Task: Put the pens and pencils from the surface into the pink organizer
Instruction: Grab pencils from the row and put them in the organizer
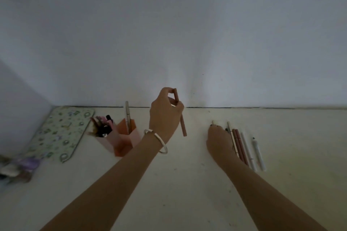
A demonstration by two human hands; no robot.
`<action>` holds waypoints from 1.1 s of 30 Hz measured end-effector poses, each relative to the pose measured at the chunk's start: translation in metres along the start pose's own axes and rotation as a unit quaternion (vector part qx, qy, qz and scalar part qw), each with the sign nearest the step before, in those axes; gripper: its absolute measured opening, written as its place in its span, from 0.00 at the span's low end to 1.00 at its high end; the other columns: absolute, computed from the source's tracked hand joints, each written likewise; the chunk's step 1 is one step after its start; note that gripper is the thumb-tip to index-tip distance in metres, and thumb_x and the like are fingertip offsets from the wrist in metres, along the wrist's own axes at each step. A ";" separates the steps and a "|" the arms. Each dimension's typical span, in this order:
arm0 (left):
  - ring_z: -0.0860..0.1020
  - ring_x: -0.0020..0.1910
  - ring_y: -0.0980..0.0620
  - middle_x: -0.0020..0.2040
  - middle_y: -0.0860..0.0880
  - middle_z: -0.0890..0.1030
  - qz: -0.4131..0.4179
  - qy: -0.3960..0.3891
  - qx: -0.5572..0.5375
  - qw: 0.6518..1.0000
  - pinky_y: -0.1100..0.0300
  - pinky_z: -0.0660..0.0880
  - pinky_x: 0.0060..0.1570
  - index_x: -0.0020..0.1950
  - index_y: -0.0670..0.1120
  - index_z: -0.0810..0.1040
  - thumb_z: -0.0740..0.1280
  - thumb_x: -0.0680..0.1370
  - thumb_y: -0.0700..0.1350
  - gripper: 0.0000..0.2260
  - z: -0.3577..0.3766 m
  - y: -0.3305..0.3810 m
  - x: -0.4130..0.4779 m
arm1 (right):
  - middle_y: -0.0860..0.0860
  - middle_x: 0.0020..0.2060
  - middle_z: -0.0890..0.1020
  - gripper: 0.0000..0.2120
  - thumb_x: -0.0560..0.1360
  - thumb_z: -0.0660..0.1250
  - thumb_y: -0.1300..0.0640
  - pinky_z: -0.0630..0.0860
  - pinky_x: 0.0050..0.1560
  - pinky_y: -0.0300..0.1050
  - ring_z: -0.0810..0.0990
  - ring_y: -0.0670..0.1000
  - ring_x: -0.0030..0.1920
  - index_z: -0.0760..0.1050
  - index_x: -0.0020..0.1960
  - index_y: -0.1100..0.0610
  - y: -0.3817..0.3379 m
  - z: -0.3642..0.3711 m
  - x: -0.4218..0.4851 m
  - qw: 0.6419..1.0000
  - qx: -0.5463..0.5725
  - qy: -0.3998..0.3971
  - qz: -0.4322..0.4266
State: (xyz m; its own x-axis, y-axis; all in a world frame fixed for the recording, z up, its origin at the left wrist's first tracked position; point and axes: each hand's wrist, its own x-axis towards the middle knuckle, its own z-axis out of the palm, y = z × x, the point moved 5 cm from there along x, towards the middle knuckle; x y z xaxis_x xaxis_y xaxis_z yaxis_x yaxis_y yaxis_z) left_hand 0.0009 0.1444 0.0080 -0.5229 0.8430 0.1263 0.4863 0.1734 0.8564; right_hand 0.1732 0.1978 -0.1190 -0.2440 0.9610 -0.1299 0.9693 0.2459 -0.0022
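My left hand [165, 116] pinches a brownish-pink pencil [183, 127] upright, raised above the pale surface just right of the pink organizer [122, 137]. The organizer has two visible compartments: the left one holds several pens and pencils, the right one a single tall grey pen [127, 118]. My right hand [219, 140] lies on the surface at the left end of a row of several pens and pencils [244, 146], its fingers curled over one of them; whether it grips it is hidden.
A patterned green board [62, 131] lies at the far left against the wall corner. A blurred bundle of small objects [16, 169] sits at the left edge. The wall [187, 43] rises directly behind the surface.
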 end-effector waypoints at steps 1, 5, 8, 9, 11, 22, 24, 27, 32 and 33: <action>0.79 0.35 0.60 0.40 0.56 0.78 0.006 -0.007 -0.005 1.000 0.69 0.76 0.35 0.65 0.48 0.70 0.69 0.76 0.40 0.19 0.000 0.000 -0.002 | 0.54 0.56 0.79 0.12 0.78 0.60 0.64 0.76 0.51 0.41 0.80 0.51 0.55 0.71 0.61 0.60 -0.002 0.000 0.000 1.000 0.001 -0.003 0.001; 0.79 0.35 0.60 0.41 0.56 0.77 0.041 -0.044 0.000 0.998 0.66 0.81 0.39 0.67 0.50 0.69 0.69 0.76 0.40 0.21 0.008 0.006 -0.012 | 0.54 0.52 0.80 0.18 0.77 0.63 0.62 0.77 0.42 0.42 0.81 0.52 0.48 0.65 0.66 0.60 -0.016 0.001 -0.007 0.999 0.043 -0.002 -0.007; 0.79 0.37 0.59 0.47 0.53 0.79 0.085 -0.016 0.029 0.996 0.69 0.79 0.39 0.63 0.49 0.72 0.70 0.76 0.40 0.17 -0.008 0.012 -0.009 | 0.54 0.50 0.77 0.32 0.75 0.65 0.62 0.71 0.32 0.34 0.77 0.49 0.39 0.55 0.75 0.55 -0.034 -0.023 -0.008 0.982 0.177 0.038 -0.045; 0.79 0.36 0.60 0.47 0.52 0.79 0.106 0.012 0.041 0.993 0.72 0.77 0.37 0.62 0.49 0.72 0.69 0.76 0.40 0.16 -0.022 0.014 -0.005 | 0.54 0.50 0.76 0.32 0.74 0.65 0.63 0.67 0.28 0.32 0.75 0.48 0.36 0.56 0.74 0.54 -0.043 -0.040 -0.005 0.967 0.236 0.068 -0.061; 0.80 0.35 0.60 0.45 0.52 0.80 0.135 0.074 0.081 0.985 0.72 0.76 0.36 0.58 0.49 0.72 0.69 0.76 0.40 0.13 -0.060 0.012 0.005 | 0.50 0.48 0.75 0.31 0.73 0.65 0.63 0.69 0.23 0.33 0.74 0.44 0.33 0.60 0.72 0.51 -0.061 -0.081 -0.001 0.922 0.353 0.136 -0.085; 0.78 0.48 0.50 0.41 0.52 0.81 0.043 0.028 0.493 0.868 0.53 0.67 0.58 0.52 0.51 0.75 0.63 0.77 0.50 0.06 -0.118 -0.063 0.010 | 0.49 0.51 0.76 0.31 0.76 0.65 0.64 0.78 0.44 0.32 0.78 0.40 0.44 0.57 0.73 0.45 -0.156 -0.133 -0.023 0.776 0.563 0.212 -0.190; 0.75 0.57 0.50 0.48 0.52 0.82 0.029 0.010 0.504 0.863 0.51 0.63 0.63 0.54 0.53 0.78 0.63 0.77 0.53 0.10 -0.117 -0.067 0.010 | 0.45 0.47 0.77 0.30 0.76 0.66 0.63 0.78 0.44 0.31 0.79 0.39 0.44 0.57 0.71 0.44 -0.165 -0.121 -0.023 0.781 0.562 0.198 -0.188; 0.74 0.60 0.48 0.54 0.50 0.82 0.033 0.048 0.458 0.887 0.49 0.66 0.62 0.59 0.51 0.77 0.62 0.77 0.55 0.14 -0.130 -0.066 0.011 | 0.44 0.44 0.79 0.26 0.76 0.67 0.61 0.77 0.42 0.28 0.80 0.38 0.42 0.59 0.67 0.44 -0.180 -0.103 -0.025 0.803 0.537 0.174 -0.191; 0.76 0.57 0.48 0.54 0.49 0.82 0.068 0.089 0.376 0.920 0.52 0.69 0.58 0.64 0.50 0.75 0.63 0.77 0.46 0.16 -0.144 -0.047 0.009 | 0.46 0.47 0.80 0.22 0.77 0.66 0.59 0.78 0.48 0.39 0.79 0.45 0.46 0.63 0.66 0.45 -0.195 -0.071 -0.027 0.848 0.469 0.140 -0.204; 0.76 0.57 0.48 0.54 0.49 0.82 0.074 0.091 0.364 0.924 0.53 0.69 0.58 0.64 0.49 0.75 0.64 0.76 0.45 0.16 -0.144 -0.043 0.009 | 0.47 0.51 0.80 0.20 0.77 0.65 0.58 0.78 0.52 0.43 0.79 0.47 0.50 0.65 0.66 0.47 -0.197 -0.067 -0.028 0.860 0.441 0.140 -0.215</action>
State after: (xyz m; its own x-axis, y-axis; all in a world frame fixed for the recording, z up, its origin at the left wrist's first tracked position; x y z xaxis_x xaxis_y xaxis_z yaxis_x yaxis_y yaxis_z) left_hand -0.1254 0.0714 0.0443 -0.4905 0.7965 0.3534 0.8689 0.4162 0.2680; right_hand -0.0131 0.1304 -0.0486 -0.4636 0.8284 0.3144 0.4040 0.5134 -0.7571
